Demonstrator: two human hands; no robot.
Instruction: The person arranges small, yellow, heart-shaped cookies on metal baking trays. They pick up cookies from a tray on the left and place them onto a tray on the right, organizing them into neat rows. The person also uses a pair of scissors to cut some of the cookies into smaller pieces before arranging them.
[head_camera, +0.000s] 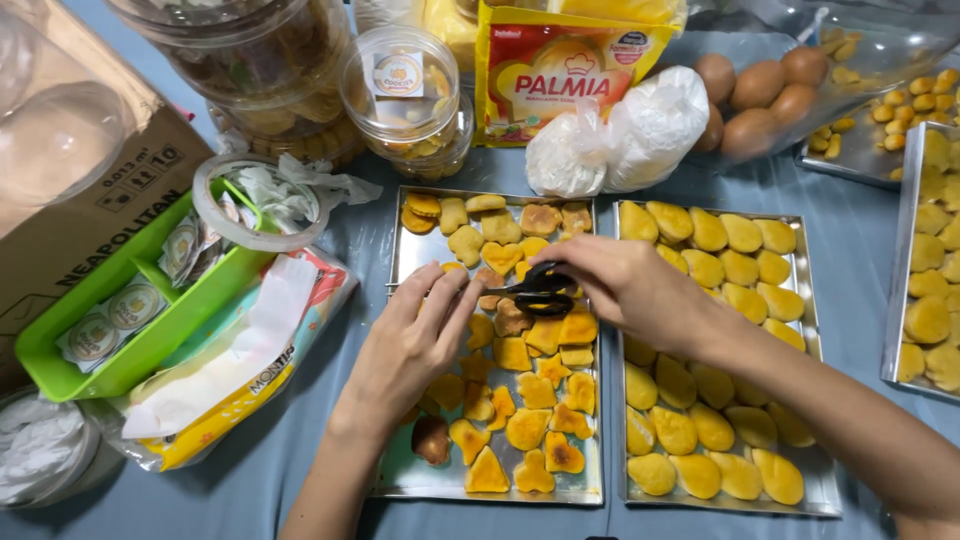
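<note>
While the right hand (625, 285) grips black scissors (540, 290), the open left hand (415, 345) hovers over a tray (400, 478) of cookies (530, 385).

2 hands (410, 345); 4 trays (410, 480); 5 eggs (755, 85); 1 scissors (540, 290)

Left hand (410, 345): forearm enters from below, palm down, fingers (440, 300) extended and pinched together at the tips. Right hand (625, 285): forearm enters from lower right, fingers curled closed in a grip.
</note>
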